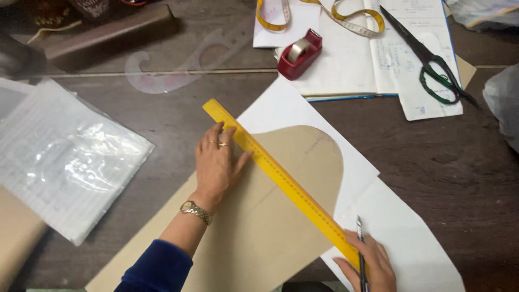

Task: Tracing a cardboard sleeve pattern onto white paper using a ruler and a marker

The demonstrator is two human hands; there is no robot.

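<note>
Dark, worn wooden tabletop (443, 178) fills the scene, seen from above, with sewing and drafting things spread across it. A person leans over it with both hands at work.

Their left hand (216, 165), with rings and a gold wristwatch (195, 211) above a blue sleeve (157, 267), lies flat with its fingers (215, 136) spread a little, holding nothing. The fingertips press against the near edge of a long yellow ruler (281, 181), and the palm rests on a tan card pattern piece (259, 216) with a rounded top. The ruler runs slantwise over that piece, from just beyond the left fingertips down to the right hand.

Their right hand (370, 265) is curled around a slim pen-like tool (360, 254), which stands just beside the ruler's lower end; its tip touches a white paper sheet (411, 238) lying under the tan piece.

Well beyond the left fingers lie a red tape dispenser (299, 54), a yellow measuring tape (324, 13), an open notebook (357, 54) and black scissors with green handles (432, 65). A clear curved drafting template (178, 65) lies farther off to the left of the dispenser. Out past the left wrist sits a clear plastic bag with lined paper inside (65, 157).
</note>
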